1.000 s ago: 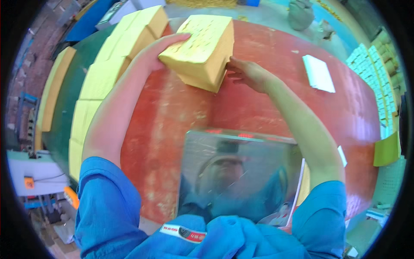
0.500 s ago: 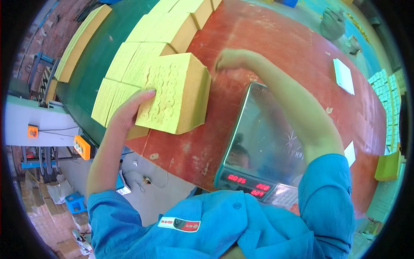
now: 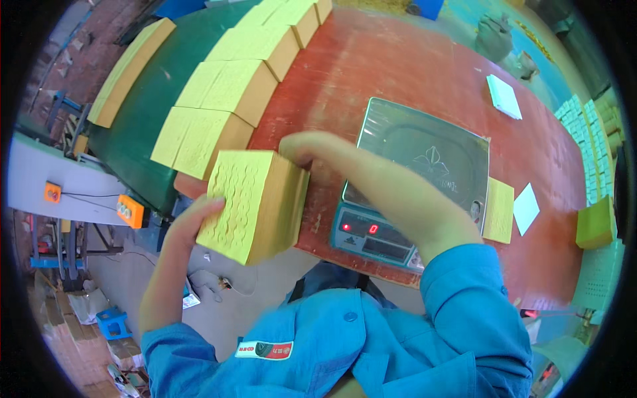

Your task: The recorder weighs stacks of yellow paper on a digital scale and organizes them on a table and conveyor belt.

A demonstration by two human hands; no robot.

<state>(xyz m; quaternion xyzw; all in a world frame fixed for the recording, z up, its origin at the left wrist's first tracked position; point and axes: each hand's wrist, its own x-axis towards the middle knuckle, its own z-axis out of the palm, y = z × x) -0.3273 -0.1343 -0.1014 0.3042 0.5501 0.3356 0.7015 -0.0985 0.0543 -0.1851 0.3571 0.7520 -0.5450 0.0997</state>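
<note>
A thick stack of yellow paper (image 3: 242, 202) with rows of wavy punched marks is tilted in front of me, above the table's near left edge. My left hand (image 3: 192, 215) grips its left side, thumb on the punched face and the other fingers mostly hidden. Against the stack's far right edge, my right hand (image 3: 305, 147) is curled, its fingertips out of sight behind the paper. Under my right forearm stands a digital scale (image 3: 405, 132) with a bare metal plate and a lit red display.
Similar yellow stacks (image 3: 229, 83) run in a row along the left of the red table (image 3: 345, 60), beside a green surface (image 3: 142, 132). Right of the scale lie a yellow sheet pad (image 3: 499, 209) and a white sheet (image 3: 526, 209). A white pad (image 3: 504, 97) lies farther back.
The stack has come nearer to me and turned. My right hand has moved from beyond the stack onto its edge. The view has shifted, and the scale's display reads differently.
</note>
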